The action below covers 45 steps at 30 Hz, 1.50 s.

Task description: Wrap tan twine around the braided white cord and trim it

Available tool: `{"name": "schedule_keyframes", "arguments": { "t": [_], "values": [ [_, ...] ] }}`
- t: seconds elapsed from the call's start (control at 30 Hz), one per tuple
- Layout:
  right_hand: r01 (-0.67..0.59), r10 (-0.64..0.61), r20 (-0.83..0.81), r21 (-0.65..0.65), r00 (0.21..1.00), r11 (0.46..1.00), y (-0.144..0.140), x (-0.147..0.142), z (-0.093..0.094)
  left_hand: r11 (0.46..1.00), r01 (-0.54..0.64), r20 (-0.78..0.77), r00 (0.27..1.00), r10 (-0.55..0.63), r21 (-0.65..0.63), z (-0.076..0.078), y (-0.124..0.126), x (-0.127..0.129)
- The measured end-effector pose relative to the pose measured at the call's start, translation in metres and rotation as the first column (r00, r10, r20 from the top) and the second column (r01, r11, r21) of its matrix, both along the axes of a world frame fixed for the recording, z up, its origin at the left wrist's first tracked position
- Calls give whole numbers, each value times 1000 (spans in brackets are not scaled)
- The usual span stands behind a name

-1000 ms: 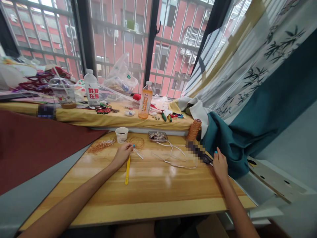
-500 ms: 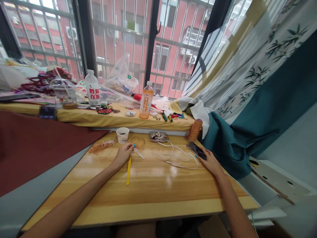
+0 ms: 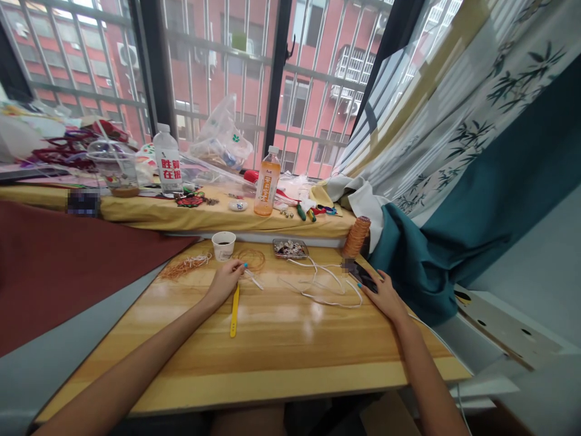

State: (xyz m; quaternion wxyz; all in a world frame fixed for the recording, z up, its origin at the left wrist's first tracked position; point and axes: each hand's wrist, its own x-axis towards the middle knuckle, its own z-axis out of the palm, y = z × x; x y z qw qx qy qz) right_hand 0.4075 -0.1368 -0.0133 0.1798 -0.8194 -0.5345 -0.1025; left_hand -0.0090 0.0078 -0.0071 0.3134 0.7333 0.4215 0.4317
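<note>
My left hand (image 3: 226, 281) rests on the wooden table with fingertips pinched together. Short white cords (image 3: 254, 279) stick out from its fingertips towards the right. Just below that hand lies a yellow strip-shaped tool (image 3: 235, 312), its upper end close to the palm. A coil of thin brown thread (image 3: 252, 260) sits behind the fingertips, beside a paper cup (image 3: 224, 246) with dark contents. On the right, my right hand (image 3: 385, 297) grips the near end of a dark smartphone (image 3: 362, 275), thumb and fingers on its two long edges. The phone lies flat on the table.
White cable (image 3: 327, 301) loops between the hands. Behind it stands a clear tray of small parts (image 3: 290, 249). A cone of brown thread (image 3: 356, 238) stands at the back right, a brown thread bundle (image 3: 187, 266) at left. Bottles, including an orange drink (image 3: 267, 183), line the sill.
The view has shifted very slightly. Both hands keep the same places, the left at the white cords and the right at the phone.
</note>
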Motion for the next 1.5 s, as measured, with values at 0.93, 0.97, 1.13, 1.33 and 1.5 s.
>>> {"name": "schedule_keyframes", "arguments": {
  "t": [0.93,0.97,1.13,1.33,1.5],
  "values": [
    [177,-198,-69,-235,978,956,25,15,24,1000,10,30,999,-10,1,5,-1,0],
    [164,-182,-69,-212,981,963,26,17,22,1000,0,44,999,0,-9,5,-1,1],
    [116,-132,-84,-168,988,979,31,30,15,999,-37,104,994,38,-10,7,-1,2],
    [126,-151,-105,-216,983,968,33,35,18,999,-28,109,994,25,20,7,2,3],
    [50,-71,64,280,995,959,42,-56,36,997,-40,77,996,34,68,11,-2,6]
  ]
}}
